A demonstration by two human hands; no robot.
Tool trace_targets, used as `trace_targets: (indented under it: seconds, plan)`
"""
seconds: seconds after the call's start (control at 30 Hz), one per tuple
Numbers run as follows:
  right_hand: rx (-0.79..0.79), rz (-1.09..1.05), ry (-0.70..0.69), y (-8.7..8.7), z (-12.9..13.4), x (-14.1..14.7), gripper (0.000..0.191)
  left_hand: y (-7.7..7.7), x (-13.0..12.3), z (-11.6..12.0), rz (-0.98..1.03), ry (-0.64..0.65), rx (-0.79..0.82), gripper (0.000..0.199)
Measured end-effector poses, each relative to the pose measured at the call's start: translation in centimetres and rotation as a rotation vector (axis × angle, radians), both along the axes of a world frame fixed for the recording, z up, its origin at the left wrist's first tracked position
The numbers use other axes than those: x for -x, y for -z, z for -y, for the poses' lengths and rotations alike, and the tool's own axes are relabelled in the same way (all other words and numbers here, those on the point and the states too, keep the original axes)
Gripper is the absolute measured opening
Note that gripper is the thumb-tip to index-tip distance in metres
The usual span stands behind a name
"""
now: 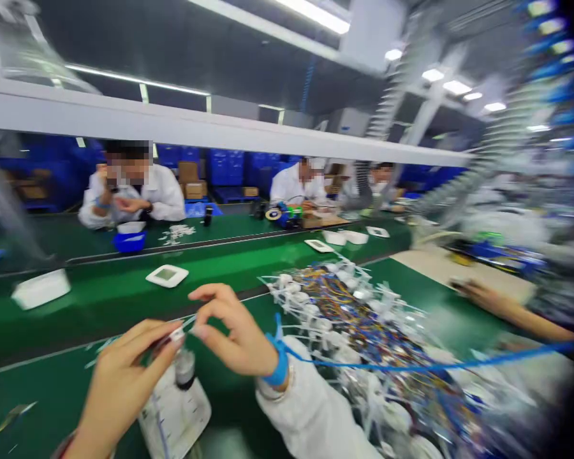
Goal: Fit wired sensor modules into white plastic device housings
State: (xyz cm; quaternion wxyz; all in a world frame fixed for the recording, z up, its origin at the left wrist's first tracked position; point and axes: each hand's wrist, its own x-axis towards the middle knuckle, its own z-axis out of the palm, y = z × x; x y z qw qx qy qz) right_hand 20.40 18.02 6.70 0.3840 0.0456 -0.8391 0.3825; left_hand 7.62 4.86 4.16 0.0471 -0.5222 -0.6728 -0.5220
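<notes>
My left hand point(124, 373) is closed, pinching a small white plastic piece point(176, 333) between thumb and forefinger. From that piece a thin pale strip point(189, 322), which looks like a cable tie, runs to my right hand point(234, 335). The right thumb and forefinger curl together at the strip's end; a blue wrist strap point(281, 360) circles that wrist. Below both hands lies a white plastic housing point(191, 417) on the green work surface. A clear cylinder with a dark base point(185, 370) stands over the housing, partly behind my left fingers.
To the right spreads a pile of wired white parts point(335, 306) with cable ties. A blue cord point(411, 366) crosses above it. Beyond runs a green conveyor belt point(249, 255) carrying white housings point(167, 276). Co-workers point(167, 194) sit opposite; another person's hand point(483, 296) is at right.
</notes>
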Motion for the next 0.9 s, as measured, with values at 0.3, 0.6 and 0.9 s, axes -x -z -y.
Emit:
trace_targets:
  seconds: [0.3, 0.6, 0.9]
  plan:
    - [-0.013, 0.082, 0.026, 1.1, -0.2, 0.8, 0.009, -0.2, -0.9, -0.7, -0.004, -0.003, -0.039, 0.014]
    - [0.090, 0.113, -0.004, 1.7, -0.7, 1.5, 0.009, -0.3, -1.5, -0.9, 0.016, 0.030, -0.081, 0.014]
    - [0.244, 0.145, -0.098, 1.7, -0.6, 1.8, 0.012, 0.1, -1.8, -0.9, 0.044, 0.050, -0.106, 0.016]
